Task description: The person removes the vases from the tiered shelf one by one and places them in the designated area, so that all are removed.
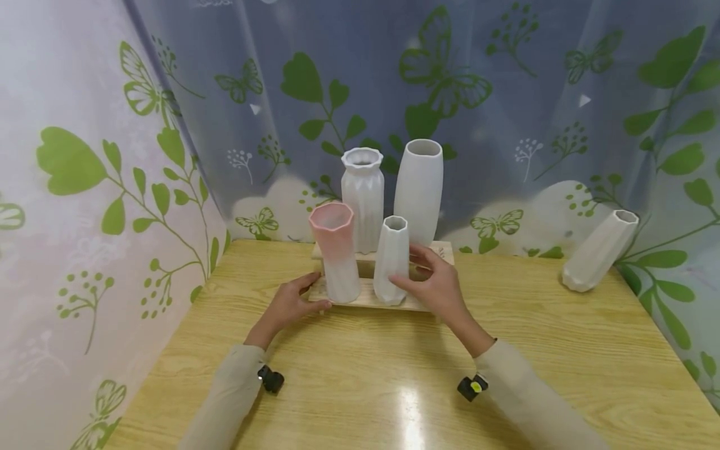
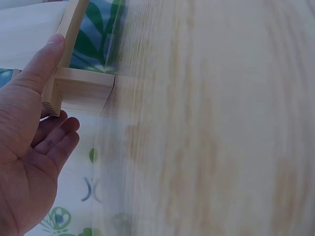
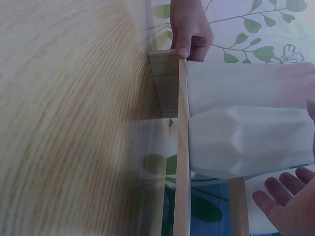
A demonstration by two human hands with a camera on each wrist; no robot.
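A small white faceted vase point(image 1: 390, 265) stands upright on the front step of a two-step wooden stand point(image 1: 365, 294). My right hand point(image 1: 435, 284) is at its right side, thumb near its front and fingers spread behind; in the right wrist view the fingertips show a gap from it. A pink-and-white vase point(image 1: 337, 256) stands to its left on the same step. My left hand point(image 1: 292, 303) holds the stand's left end, its thumb on the front slat point(image 2: 71, 34) and fingers bent below. On the back step are a frilled-rim white vase point(image 1: 362, 206) and a tall smooth white vase point(image 1: 419, 194).
Another white vase point(image 1: 599, 253) leans against the patterned curtain point(image 1: 360, 81) at the table's right back. The stand sits at the back of the wooden table point(image 1: 349, 375), near the curtain. Curtain also lines the left side.
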